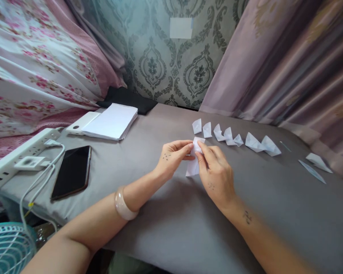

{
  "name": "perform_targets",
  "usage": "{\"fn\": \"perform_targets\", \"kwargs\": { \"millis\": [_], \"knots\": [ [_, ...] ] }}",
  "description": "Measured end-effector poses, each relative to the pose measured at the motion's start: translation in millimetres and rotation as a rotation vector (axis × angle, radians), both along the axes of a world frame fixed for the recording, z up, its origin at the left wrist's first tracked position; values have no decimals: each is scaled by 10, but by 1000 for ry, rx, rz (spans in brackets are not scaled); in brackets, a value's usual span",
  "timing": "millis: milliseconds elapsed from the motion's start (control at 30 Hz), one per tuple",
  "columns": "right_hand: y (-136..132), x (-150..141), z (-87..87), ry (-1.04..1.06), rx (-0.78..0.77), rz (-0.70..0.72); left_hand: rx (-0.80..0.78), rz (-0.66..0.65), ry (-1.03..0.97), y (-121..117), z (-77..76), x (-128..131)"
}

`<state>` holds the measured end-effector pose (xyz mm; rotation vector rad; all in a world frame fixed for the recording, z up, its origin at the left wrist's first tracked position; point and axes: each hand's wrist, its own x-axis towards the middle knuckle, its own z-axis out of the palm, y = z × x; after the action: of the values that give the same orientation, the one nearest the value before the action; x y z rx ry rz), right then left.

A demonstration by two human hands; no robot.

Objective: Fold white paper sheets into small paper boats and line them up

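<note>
A small folded strip of white paper [193, 167] is pinched between both hands above the grey tabletop. My left hand [173, 156] grips its left edge between thumb and fingers. On the right edge, the thumb and index finger of my right hand [217, 171] press the paper, partly covering it. Behind the hands stands a row of several folded white paper boats [254, 142]. At the far right lie a flat folded paper piece [319, 162] and a narrow pointed one [312, 171].
To the left are a stack of white paper [112, 121], a black phone [72, 172] and a white power strip [40, 146] with cables. A fan [8, 249] sits below the table's left corner. Curtains [260, 57] and a patterned wall [151, 49] border the back.
</note>
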<state>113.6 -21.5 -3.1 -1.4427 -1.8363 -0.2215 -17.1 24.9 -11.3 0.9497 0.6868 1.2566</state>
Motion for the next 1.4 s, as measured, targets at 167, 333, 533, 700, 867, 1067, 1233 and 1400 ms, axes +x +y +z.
{"fn": "perform_targets", "kwargs": {
  "millis": [167,333,533,700,867,1067,1233,1400],
  "knots": [
    [32,-7,22,76,4,65,-5,-8,-36,11,-2,1],
    [73,-89,100,104,3,68,-12,-7,-93,29,4,-11],
    [178,-231,189,153,-18,-14,-17,34,-126,51,60,-59],
    [289,-283,260,252,-38,-48,-1,76,-115,78,75,-80],
    [349,-266,320,330,-94,47,8,90,-97,96,73,-93],
    [369,-200,330,425,-176,93,27,90,-46,90,92,-102],
    [377,-176,315,463,-207,137,35,78,-8,93,87,-113],
    [349,-193,327,464,-175,118,12,76,-16,87,97,-112]
  ]
}}
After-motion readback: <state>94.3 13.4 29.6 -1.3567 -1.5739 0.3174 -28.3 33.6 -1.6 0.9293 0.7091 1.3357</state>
